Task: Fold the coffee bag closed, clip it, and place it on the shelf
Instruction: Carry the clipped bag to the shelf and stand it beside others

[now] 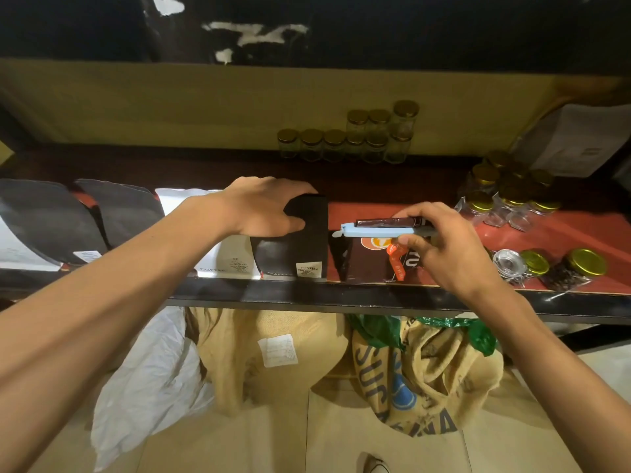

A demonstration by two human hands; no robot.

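Note:
A dark brown coffee bag (368, 261) with an orange logo stands on the red shelf (546, 240), near its front edge. Its top is folded over and a light blue clip (372, 231) runs across the fold. My right hand (440, 240) grips the folded top and the clip's right end. An orange tag (397, 259) hangs below the clip. Just to the left stands a black coffee bag (300, 240); my left hand (263, 208) is closed on its top.
More black and white coffee bags (119, 216) line the shelf to the left. Gold-lidded glass jars (362, 138) stand at the back and on the right (512, 196). Burlap sacks (426, 363) and a white sack (153, 380) sit below the shelf's black front edge.

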